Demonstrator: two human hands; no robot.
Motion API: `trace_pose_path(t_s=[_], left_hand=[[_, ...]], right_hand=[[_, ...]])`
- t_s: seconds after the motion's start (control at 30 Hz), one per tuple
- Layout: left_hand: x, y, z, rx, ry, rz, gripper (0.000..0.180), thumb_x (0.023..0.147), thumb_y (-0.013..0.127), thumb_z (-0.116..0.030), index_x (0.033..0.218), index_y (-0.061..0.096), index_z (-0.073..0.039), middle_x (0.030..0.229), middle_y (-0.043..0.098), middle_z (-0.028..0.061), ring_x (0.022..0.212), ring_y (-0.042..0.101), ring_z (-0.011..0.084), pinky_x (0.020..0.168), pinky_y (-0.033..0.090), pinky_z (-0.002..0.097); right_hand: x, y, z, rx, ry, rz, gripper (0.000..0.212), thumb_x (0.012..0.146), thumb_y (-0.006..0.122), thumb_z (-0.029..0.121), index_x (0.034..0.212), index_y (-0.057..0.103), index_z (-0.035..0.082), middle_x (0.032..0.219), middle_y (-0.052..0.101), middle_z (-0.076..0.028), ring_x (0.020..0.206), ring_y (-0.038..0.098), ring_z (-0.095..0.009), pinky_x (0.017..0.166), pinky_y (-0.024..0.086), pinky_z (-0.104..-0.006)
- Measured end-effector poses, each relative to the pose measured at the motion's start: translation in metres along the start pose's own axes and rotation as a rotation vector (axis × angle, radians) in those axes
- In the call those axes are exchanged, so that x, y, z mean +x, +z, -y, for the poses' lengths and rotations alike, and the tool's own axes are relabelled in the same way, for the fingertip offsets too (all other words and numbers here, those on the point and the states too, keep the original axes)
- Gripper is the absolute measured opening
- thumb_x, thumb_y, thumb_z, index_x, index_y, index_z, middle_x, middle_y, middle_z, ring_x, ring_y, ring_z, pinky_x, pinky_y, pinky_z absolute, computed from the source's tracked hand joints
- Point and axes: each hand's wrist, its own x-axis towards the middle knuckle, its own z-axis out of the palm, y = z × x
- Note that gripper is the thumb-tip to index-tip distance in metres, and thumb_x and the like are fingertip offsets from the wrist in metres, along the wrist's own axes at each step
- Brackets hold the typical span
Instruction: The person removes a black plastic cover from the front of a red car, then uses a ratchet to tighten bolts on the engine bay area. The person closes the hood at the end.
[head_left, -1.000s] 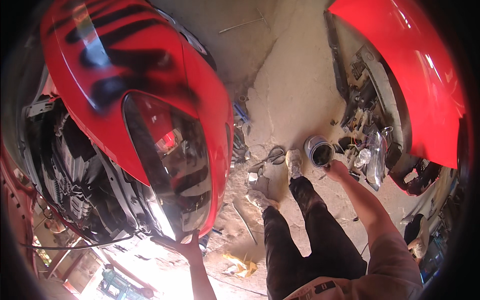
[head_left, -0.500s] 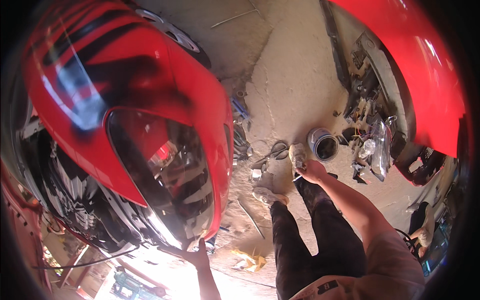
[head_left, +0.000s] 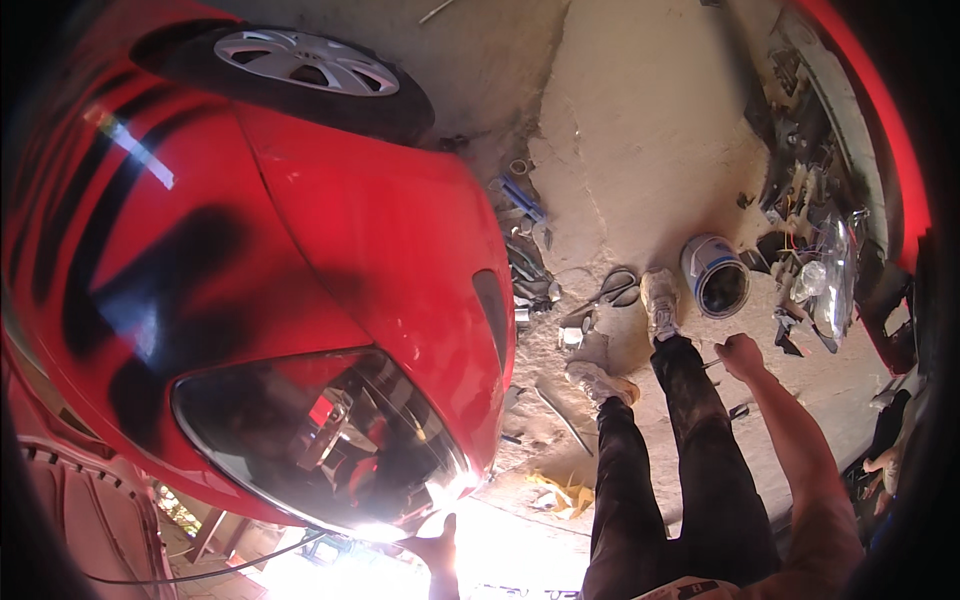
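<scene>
A red car front (head_left: 400,230) with black paint patches fills the left side. Its glossy headlight (head_left: 320,430) sits at the lower corner. My left hand (head_left: 440,548) is at the headlight's lower end, thumb raised apart from the outstretched fingers; strong glare hides whether it touches the edge. To the right of my legs, my right hand (head_left: 738,357) is closed in a fist around a thin rod-like tool (head_left: 711,364). Only a short length of the tool shows; its kind is hidden.
A paint bucket (head_left: 716,278) stands beyond my shoes. Scissors (head_left: 615,290), a thin bar (head_left: 565,420) and a yellow crumpled piece (head_left: 562,494) lie on the floor. Car parts (head_left: 815,270) are heaped at right, beside another red panel (head_left: 912,130). The car's wheel (head_left: 305,65) is far left.
The view has swung, so the wheel and more of the red fender show. My right hand has moved rightward, away from my leg, with the tool. My left hand stays by the headlight's end.
</scene>
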Motion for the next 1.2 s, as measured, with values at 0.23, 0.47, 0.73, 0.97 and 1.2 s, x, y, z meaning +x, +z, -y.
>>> trace_pose_path(t_s=[0.23, 0.47, 0.73, 0.97, 1.2], left_hand=[[-0.004, 0.022, 0.014, -0.127, -0.028, -0.204, 0.134, 0.061, 0.1, -0.035, 0.153, 0.012, 0.007, 0.146, 0.034, 0.0247, 0.134, 0.037, 0.0356, 0.115, 0.031, 0.0518], [-0.008, 0.0, -0.037, -0.383, -0.026, -0.188, 0.13, 0.063, 0.099, -0.028, 0.154, 0.013, 0.005, 0.15, 0.029, 0.023, 0.137, 0.034, 0.0355, 0.116, 0.028, 0.0512], [-0.002, 0.0, -0.045, -0.465, 0.125, -0.311, 0.135, 0.062, 0.099, -0.029, 0.158, 0.008, 0.001, 0.158, 0.016, 0.0231, 0.143, 0.026, 0.0387, 0.12, 0.02, 0.0531], [0.005, 0.006, -0.063, -0.59, 0.289, -0.463, 0.141, 0.061, 0.099, -0.031, 0.161, 0.004, -0.002, 0.164, 0.005, 0.0233, 0.149, 0.018, 0.0415, 0.123, 0.012, 0.0548], [0.016, 0.001, -0.058, -0.528, 0.458, -0.584, 0.148, 0.056, 0.101, -0.031, 0.163, 0.0, -0.009, 0.167, -0.005, 0.0235, 0.153, 0.014, 0.0414, 0.107, 0.051, 0.0527]], right_hand=[[0.007, 0.01, 0.004, -0.016, -0.074, -0.064, 0.044, 0.088, 0.067, 0.043, 0.072, 0.071, 0.002, 0.067, 0.068, -0.018, 0.074, 0.07, -0.039, 0.073, 0.054, -0.0492], [0.005, 0.006, 0.051, 0.078, -0.095, 0.07, 0.046, 0.088, 0.066, 0.048, 0.081, 0.073, 0.003, 0.084, 0.07, -0.023, 0.086, 0.069, -0.042, 0.077, 0.053, -0.0505], [-0.014, 0.015, 0.078, 0.07, -0.15, 0.064, 0.044, 0.089, 0.066, 0.046, 0.084, 0.074, 0.003, 0.087, 0.07, -0.025, 0.088, 0.068, -0.044, 0.078, 0.053, -0.0509], [-0.037, 0.037, 0.075, 0.125, -0.276, 0.146, 0.041, 0.088, 0.069, 0.042, 0.075, 0.072, 0.003, 0.073, 0.07, -0.018, 0.075, 0.07, -0.037, 0.071, 0.053, -0.0473], [-0.114, 0.058, 0.124, 0.082, -0.372, 0.27, 0.04, 0.09, 0.07, 0.046, 0.087, 0.076, 0.006, 0.075, 0.072, -0.015, 0.072, 0.071, -0.03, 0.07, 0.054, -0.043]])
